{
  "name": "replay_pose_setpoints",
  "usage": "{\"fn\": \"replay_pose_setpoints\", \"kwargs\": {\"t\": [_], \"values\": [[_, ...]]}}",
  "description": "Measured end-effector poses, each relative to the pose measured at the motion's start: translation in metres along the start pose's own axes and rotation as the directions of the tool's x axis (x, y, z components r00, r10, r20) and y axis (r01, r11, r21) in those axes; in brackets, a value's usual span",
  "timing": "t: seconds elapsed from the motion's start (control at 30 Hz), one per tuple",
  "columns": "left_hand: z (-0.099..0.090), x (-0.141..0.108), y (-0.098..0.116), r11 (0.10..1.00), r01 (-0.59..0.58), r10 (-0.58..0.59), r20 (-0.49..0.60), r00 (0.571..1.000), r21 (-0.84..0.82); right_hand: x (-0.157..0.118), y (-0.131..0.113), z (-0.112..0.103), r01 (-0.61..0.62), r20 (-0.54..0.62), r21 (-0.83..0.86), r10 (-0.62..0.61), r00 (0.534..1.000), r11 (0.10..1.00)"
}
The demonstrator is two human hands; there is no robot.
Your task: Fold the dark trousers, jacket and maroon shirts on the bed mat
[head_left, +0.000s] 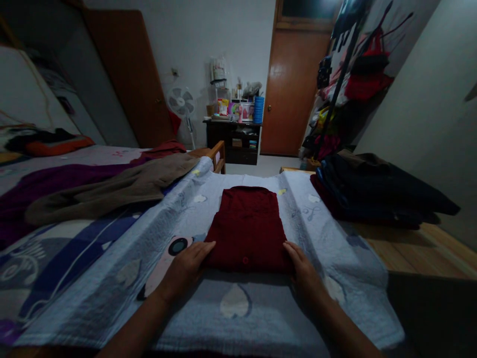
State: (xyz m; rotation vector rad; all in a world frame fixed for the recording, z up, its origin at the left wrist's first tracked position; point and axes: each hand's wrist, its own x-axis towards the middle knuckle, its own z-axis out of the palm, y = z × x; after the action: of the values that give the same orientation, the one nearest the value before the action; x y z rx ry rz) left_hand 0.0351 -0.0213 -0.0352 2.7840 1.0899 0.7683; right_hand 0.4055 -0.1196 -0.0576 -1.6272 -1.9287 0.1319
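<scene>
A dark red garment [248, 228], folded into a compact shape with a button near its front edge, lies on a light blue blanket [234, 328] with heart shapes. My left hand [190, 261] grips its near left corner, thumb and fingers pressed together on the cloth. At the near right corner, my right hand [298, 258] holds the cloth in the same way. Beside my left forearm lies a pale pink phone [164, 268] with a round dark camera area, partly hidden by that arm.
Dark folded clothes [368, 189] are stacked on a wooden surface [428, 253] at the right. Brown and purple clothes [112, 191] lie on the bed at the left. A white fan [181, 102] and a dark cabinet [233, 144] stand at the back.
</scene>
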Motion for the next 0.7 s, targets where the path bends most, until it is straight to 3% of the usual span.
{"fn": "replay_pose_setpoints", "kwargs": {"t": [0.1,0.33,0.5,0.7], "values": [[0.002,-0.004,-0.002,1.0,0.019,-0.019,0.031,0.999,0.003,-0.003,0.006,0.001,-0.002,-0.025,-0.057,0.0,1.0,0.998],[0.006,-0.008,-0.015,0.998,0.06,-0.059,0.037,0.998,-0.033,0.002,0.008,-0.005,0.036,0.035,-0.129,-0.032,0.999,0.991],[0.003,-0.002,-0.019,0.962,0.137,-0.134,0.028,0.991,-0.236,0.008,0.007,-0.011,0.134,0.071,0.005,-0.134,0.988,0.991],[-0.017,0.003,-0.006,0.799,0.3,-0.276,0.126,0.953,-0.52,0.012,-0.004,-0.029,0.08,0.105,0.225,-0.106,0.989,0.971]]}}
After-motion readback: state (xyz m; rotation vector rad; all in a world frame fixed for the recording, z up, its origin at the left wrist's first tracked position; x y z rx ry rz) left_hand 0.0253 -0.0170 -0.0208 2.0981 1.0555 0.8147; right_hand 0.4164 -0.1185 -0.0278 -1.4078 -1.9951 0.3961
